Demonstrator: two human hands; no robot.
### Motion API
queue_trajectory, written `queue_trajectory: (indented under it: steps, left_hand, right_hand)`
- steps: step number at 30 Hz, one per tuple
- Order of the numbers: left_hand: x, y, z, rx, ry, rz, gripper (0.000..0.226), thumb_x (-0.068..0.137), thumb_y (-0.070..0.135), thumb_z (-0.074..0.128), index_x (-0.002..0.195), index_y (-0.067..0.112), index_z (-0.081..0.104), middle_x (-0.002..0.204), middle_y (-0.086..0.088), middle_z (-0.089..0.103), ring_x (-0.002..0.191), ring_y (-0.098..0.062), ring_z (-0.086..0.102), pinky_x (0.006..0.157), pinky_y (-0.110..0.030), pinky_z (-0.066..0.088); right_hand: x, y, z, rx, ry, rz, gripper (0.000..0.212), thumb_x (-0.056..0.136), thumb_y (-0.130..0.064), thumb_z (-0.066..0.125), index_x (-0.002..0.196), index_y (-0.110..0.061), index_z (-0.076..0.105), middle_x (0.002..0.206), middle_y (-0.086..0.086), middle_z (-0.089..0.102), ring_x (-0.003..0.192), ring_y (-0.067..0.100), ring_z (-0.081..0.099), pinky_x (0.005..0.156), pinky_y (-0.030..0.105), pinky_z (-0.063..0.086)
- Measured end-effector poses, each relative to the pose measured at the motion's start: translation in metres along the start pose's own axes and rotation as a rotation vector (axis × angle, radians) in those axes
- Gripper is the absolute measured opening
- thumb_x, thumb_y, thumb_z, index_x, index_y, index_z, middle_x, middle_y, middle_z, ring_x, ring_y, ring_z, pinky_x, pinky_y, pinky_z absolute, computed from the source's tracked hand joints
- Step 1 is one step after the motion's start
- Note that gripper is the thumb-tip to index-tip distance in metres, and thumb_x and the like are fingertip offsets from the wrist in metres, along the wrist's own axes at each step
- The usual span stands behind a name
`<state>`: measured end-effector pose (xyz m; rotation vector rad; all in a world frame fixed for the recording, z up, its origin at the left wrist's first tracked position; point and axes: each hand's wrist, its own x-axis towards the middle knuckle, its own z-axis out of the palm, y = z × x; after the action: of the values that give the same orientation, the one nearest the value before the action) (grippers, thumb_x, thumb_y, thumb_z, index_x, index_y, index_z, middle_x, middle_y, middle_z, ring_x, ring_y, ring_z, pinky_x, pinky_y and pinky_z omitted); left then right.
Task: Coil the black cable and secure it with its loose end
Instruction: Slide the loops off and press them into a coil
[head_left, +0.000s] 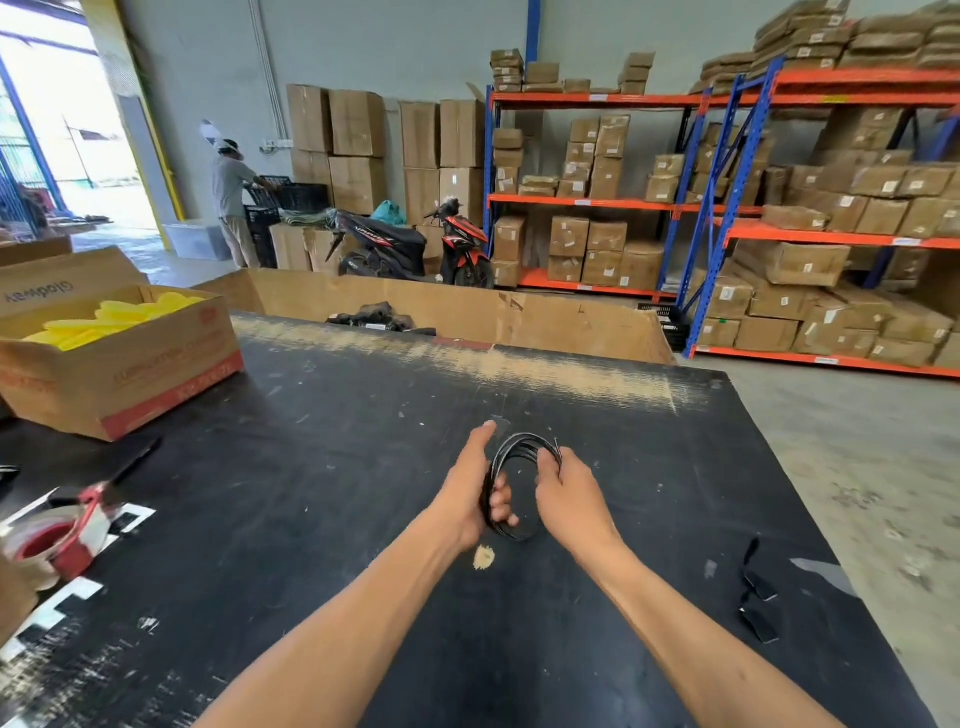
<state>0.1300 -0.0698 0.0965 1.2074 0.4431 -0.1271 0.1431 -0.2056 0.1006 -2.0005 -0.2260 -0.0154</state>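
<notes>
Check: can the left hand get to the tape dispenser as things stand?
Probably not yet. The left hand is gripping the black cable coil with the right hand. The table towards the tape dispenser is bare otherwise.

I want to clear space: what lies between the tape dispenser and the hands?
In the head view, only bare black table lies between the tape dispenser and the left hand.
</notes>
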Motion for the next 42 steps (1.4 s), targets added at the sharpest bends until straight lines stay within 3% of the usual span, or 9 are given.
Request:
queue_trajectory:
  steps: [5, 10, 14, 19, 22, 27, 31, 36, 42]
  left_hand:
    - [-0.004, 0.006, -0.01, 0.184, -0.264, -0.023, 0.06, 0.072, 0.074, 0.069, 0.061, 0.016, 0.058, 0.048, -0.003, 0.04, 0.048, -0.023, 0.05, 0.075, -0.042, 0.058]
    - [0.003, -0.011, -0.011, -0.015, -0.186, 0.078, 0.041, 0.092, 0.042, 0.065, 0.067, 0.01, 0.059, 0.044, -0.002, 0.035, 0.043, -0.02, 0.044, 0.064, -0.04, 0.059]
    - [0.0, -0.009, -0.015, 0.033, -0.198, 0.139, 0.049, 0.092, 0.053, 0.061, 0.077, 0.006, 0.066, 0.049, -0.003, 0.042, 0.048, -0.021, 0.05, 0.068, -0.042, 0.058]
    - [-0.005, -0.001, -0.014, 0.05, -0.205, 0.206, 0.044, 0.084, 0.05, 0.071, 0.08, 0.007, 0.067, 0.049, 0.002, 0.036, 0.045, -0.015, 0.043, 0.057, -0.033, 0.054]
    - [-0.006, -0.001, -0.011, 0.037, -0.221, 0.257, 0.034, 0.095, 0.037, 0.062, 0.085, 0.005, 0.063, 0.049, 0.005, 0.035, 0.044, -0.011, 0.04, 0.054, -0.03, 0.052]
    - [-0.007, -0.002, -0.009, 0.054, -0.262, 0.25, 0.034, 0.098, 0.037, 0.058, 0.088, 0.005, 0.06, 0.052, 0.001, 0.037, 0.047, -0.015, 0.042, 0.062, -0.038, 0.058]
    - [-0.009, 0.005, -0.009, 0.108, -0.313, 0.191, 0.038, 0.093, 0.045, 0.063, 0.096, 0.008, 0.063, 0.053, -0.006, 0.045, 0.046, -0.022, 0.049, 0.073, -0.045, 0.06]
    - [-0.013, 0.009, -0.011, 0.123, -0.293, 0.334, 0.036, 0.096, 0.028, 0.064, 0.118, 0.001, 0.063, 0.064, -0.005, 0.053, 0.049, -0.017, 0.05, 0.067, -0.039, 0.057]
    - [-0.018, 0.003, -0.007, 0.209, -0.263, 0.467, 0.034, 0.094, 0.034, 0.065, 0.112, 0.006, 0.072, 0.08, -0.005, 0.065, 0.049, -0.014, 0.048, 0.063, -0.033, 0.056]
  right_hand:
    - [0.002, 0.011, -0.01, -0.041, -0.062, -0.03, 0.03, 0.102, -0.04, 0.048, 0.082, -0.021, 0.062, 0.063, -0.009, 0.057, 0.059, 0.011, 0.052, 0.059, 0.031, 0.042]
    - [0.004, 0.017, -0.013, -0.037, -0.152, -0.039, 0.023, 0.098, -0.043, 0.049, 0.113, -0.03, 0.06, 0.085, -0.008, 0.068, 0.062, 0.007, 0.057, 0.062, 0.031, 0.048]
    - [0.005, 0.026, -0.018, -0.039, -0.286, -0.098, 0.035, 0.101, -0.052, 0.046, 0.133, -0.045, 0.037, 0.067, -0.006, 0.057, 0.049, 0.005, 0.055, 0.054, 0.027, 0.05]
    - [0.009, 0.018, -0.024, 0.216, -0.415, -0.077, 0.054, 0.098, -0.051, 0.058, 0.142, -0.033, 0.032, 0.052, -0.011, 0.05, 0.053, 0.008, 0.051, 0.061, 0.026, 0.051]
    - [0.009, 0.007, -0.022, 0.513, -0.354, 0.033, 0.066, 0.09, -0.053, 0.062, 0.139, -0.018, 0.039, 0.052, -0.01, 0.043, 0.047, 0.009, 0.048, 0.049, 0.026, 0.049]
    - [0.015, -0.004, -0.021, 0.544, -0.188, 0.25, 0.034, 0.107, -0.048, 0.039, 0.121, -0.02, 0.052, 0.047, -0.009, 0.033, 0.036, 0.007, 0.024, 0.032, 0.018, 0.019]
    - [0.011, -0.007, -0.018, 0.411, -0.118, 0.242, 0.03, 0.102, -0.024, 0.033, 0.126, -0.019, 0.052, 0.044, -0.009, 0.037, 0.035, 0.009, 0.029, 0.035, 0.019, 0.02]
    - [0.011, -0.006, -0.015, 0.332, -0.054, 0.21, 0.032, 0.1, -0.02, 0.028, 0.124, -0.023, 0.05, 0.05, -0.005, 0.04, 0.033, 0.008, 0.033, 0.035, 0.021, 0.024]
    - [0.016, -0.003, -0.015, 0.22, -0.043, 0.154, 0.036, 0.094, -0.024, 0.028, 0.125, -0.028, 0.046, 0.061, -0.001, 0.049, 0.033, 0.007, 0.039, 0.035, 0.022, 0.03]
